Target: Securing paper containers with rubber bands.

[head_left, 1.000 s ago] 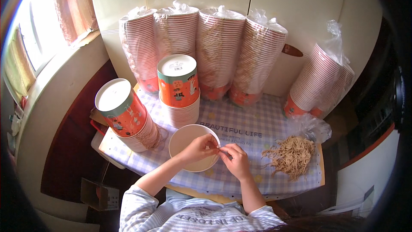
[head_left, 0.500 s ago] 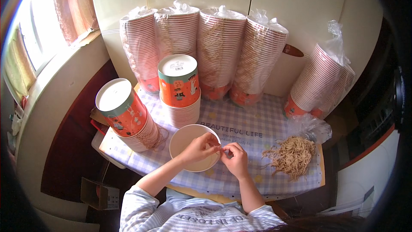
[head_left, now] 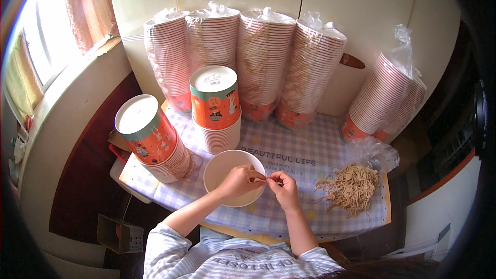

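A white-lined paper bucket point(head_left: 217, 170) stands mouth up at the near edge of the table. My left hand point(head_left: 238, 182) reaches over its mouth with thumb and fingers pinched at the right side of the rim. Just outside that rim, my right hand point(head_left: 283, 187) pinches too, its fingertips meeting the left ones. Whatever sits between the fingertips is too small to make out. To the right lies a loose heap of tan cords point(head_left: 353, 188). Beside the bucket on the left, more tan cord point(head_left: 186, 164) hangs against a stack of upturned orange-and-green paper buckets point(head_left: 155, 144).
A second upturned bucket stack point(head_left: 215, 101) stands behind the open bucket. Tall bagged stacks point(head_left: 266, 57) line the wall at the back, and another bagged stack point(head_left: 380, 93) leans at the right. A checked tablecloth point(head_left: 289, 144) covers the table. A cardboard box point(head_left: 120, 233) sits low at left.
My two hands have shifted slightly, and their fingers have closed nearer together at the bucket's rim. Everything else stays where it was.
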`<state>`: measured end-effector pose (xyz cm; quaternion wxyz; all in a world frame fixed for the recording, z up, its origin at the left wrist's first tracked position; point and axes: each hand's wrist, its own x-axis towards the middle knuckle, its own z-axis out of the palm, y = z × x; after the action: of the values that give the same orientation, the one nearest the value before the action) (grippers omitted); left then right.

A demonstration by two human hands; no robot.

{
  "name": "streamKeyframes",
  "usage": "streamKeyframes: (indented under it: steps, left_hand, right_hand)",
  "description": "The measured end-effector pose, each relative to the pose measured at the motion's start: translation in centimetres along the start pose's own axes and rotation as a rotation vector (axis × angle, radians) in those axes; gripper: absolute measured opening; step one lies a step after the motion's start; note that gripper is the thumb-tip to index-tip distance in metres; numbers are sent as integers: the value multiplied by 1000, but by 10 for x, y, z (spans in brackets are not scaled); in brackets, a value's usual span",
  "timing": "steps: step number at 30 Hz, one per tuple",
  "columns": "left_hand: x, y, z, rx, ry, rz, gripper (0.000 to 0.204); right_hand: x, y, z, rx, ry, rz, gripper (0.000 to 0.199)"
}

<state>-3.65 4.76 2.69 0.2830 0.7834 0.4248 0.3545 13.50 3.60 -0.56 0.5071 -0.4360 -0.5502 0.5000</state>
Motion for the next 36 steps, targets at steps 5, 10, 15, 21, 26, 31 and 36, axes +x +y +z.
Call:
streamKeyframes:
  steps: [5,10,15,21,26,31,36]
  left_hand:
    - [0,2,0,25,-24,15,13]
    - [0,-1,3,38,-33,29,11]
    - [-1,3,1,29,-36,11,12]
    - [-1,1,3,62,-38,54,13]
    - [-1,-1,4,111,-50,56,10]
    - [-2,3,2,153,-34,32,10]
    - [-2,3,2,223,-17,29,10]
  right_hand:
    - [0,6,0,28,-17,4,7]
    - [0,10,3,60,-7,-26,10]
    - [0,7,5,170,-25,10,12]
    - [2,10,10,343,-28,7,19]
    - [2,4,8,509,-87,81,19]
    - [2,3,10,517,-73,84,22]
    - [2,6,9,544,-62,80,23]
